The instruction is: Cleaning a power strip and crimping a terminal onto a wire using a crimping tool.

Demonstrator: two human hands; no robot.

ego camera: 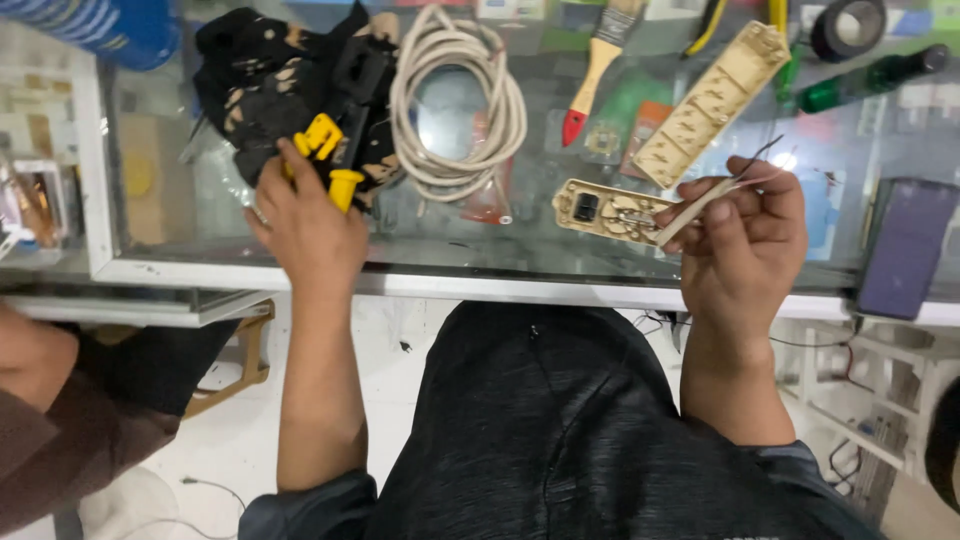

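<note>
My right hand is closed on a flat beige cable end, pinched between thumb and fingers, with thin bare wire strands sticking out past the fingertips. The cable end hangs just above the near edge of the glass counter and slants down to the open socket base, which lies flat on the glass just left of that hand.

My left hand is on the yellow-handled tool, fingers curled at its handles; how firm the grip is I cannot tell. The tool lies against a black tool pouch, well left of the socket base.

Between pouch and base lies a coiled white cord. Behind the base, a beige power strip cover lies at a slant. Farther back there are a paintbrush with a red tip, a green-handled screwdriver and a roll of black tape. A dark phone sits at the counter's right end. Another person's arm shows low, left of the counter.

Risks, as I judge them:
- the loose strands could fray or snap if I bend them;
- the base sits unheld near the counter edge, so a tug on the cable could drag it off;
- lifting the tool one-handed could snag the pouch or the cord;
- a dropped tool could crack the glass.
</note>
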